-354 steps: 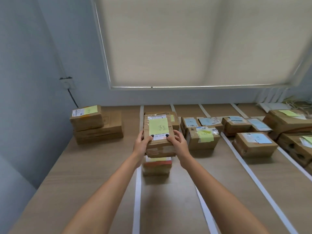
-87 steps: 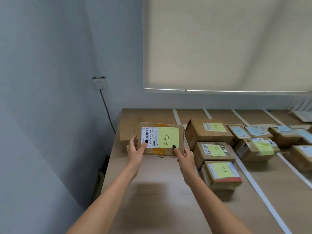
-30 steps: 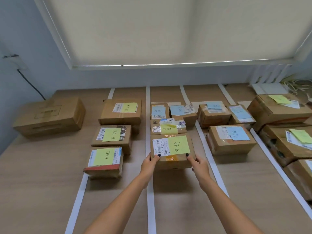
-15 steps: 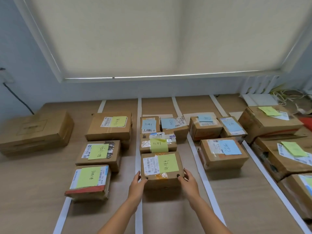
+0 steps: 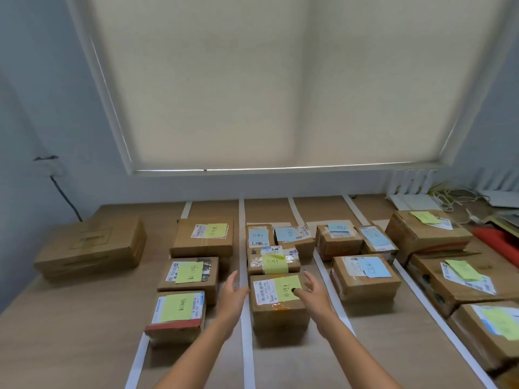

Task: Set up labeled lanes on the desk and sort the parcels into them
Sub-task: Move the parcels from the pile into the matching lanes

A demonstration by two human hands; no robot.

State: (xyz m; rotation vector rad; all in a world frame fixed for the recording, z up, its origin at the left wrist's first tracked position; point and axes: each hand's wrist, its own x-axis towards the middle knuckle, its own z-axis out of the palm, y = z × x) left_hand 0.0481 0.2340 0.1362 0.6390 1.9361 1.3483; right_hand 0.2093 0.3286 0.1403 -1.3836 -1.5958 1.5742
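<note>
The parcel (image 5: 276,300) with the yellow note, gripped half a second earlier, has been set down in the second taped lane, nearest of its row. The left hand (image 5: 233,297) and right hand (image 5: 314,297) are released, fingers open beside it; another parcel sorted.

Fourteen cardboard parcels (image 5: 276,303) — five white tape strips (image 5: 247,346) — two hands (image 5: 233,297).

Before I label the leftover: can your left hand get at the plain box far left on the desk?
Probably yes: the left hand is open and free, with bare desk toward the plain box.
</note>
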